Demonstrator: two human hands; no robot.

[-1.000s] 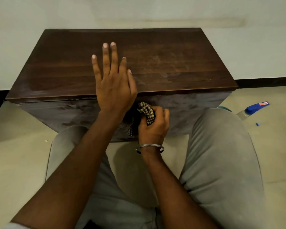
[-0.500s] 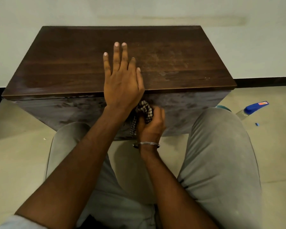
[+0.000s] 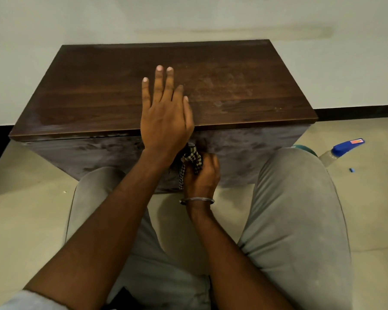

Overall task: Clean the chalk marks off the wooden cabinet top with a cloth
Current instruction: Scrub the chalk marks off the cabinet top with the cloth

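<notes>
Two hands are at the cabinet top (image 3: pixel 99 95), which runs long from left to right. Faint chalk marks (image 3: pixel 224 90) lie far and right. Left hand (image 3: pixel 166 117) lies open and flat, nearer them. Right hand (image 3: pixel 201 175) squeezes the cloth (image 3: pixel 192 159) down at the near front.

Dark brown wood-grain cabinet top (image 3: pixel 99 97) is showing pale, whitish chalk haze (image 3: pixel 224 90) at centre-right & along its front-left edge; cabinet front (image 3: pixel 255 148) is reading purplish-grey w/ dark smears. Cloth (image 3: pixel 192 161), checked in black & cream, is bunching in the right hand (image 3: pixel 201 175), silver bangle (image 3: pixel 196 200) glinting at the wrist. Trousers (image 3: pixel 300 220) are showing light grey, floor (image 3: pixel 20 220) beige, wall (image 3: pixel 188 16) off-white w/ black skirting (image 3: pixel 356 113), bottle (image 3: pixel 338 149) clear w/ blue cap & orange label.
</notes>
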